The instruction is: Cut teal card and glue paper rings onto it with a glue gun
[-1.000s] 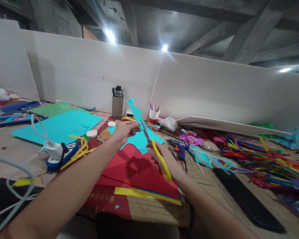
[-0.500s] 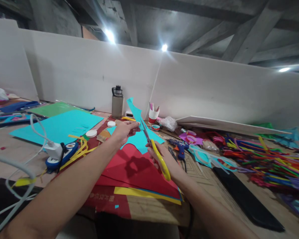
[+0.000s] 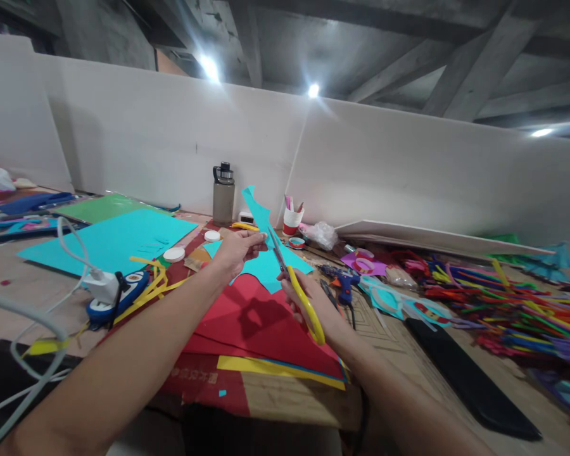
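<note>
Pinched between the fingers of my left hand (image 3: 241, 248) is a narrow, uneven strip of light-blue paper (image 3: 257, 206), its upper end sticking up. My right hand (image 3: 308, 297) grips scissors with yellow handles (image 3: 308, 305); the blades point up and away and meet the strip's edge beside my left fingertips. Beneath both hands lies a larger cut piece of light-blue paper (image 3: 266, 271), resting on red sheets (image 3: 247, 316). Yellow paper (image 3: 285, 372) shows under the red along the front. My right fingers inside the handle are partly hidden.
At the back stand a bottle (image 3: 223, 196) and a paper cup with pens (image 3: 292, 220). A blue glue gun (image 3: 346, 286), a black case (image 3: 470, 380) and many coloured pipe cleaners (image 3: 513, 310) lie right. Left are a large light-blue sheet (image 3: 109, 240) and a power strip with cables (image 3: 118, 301).
</note>
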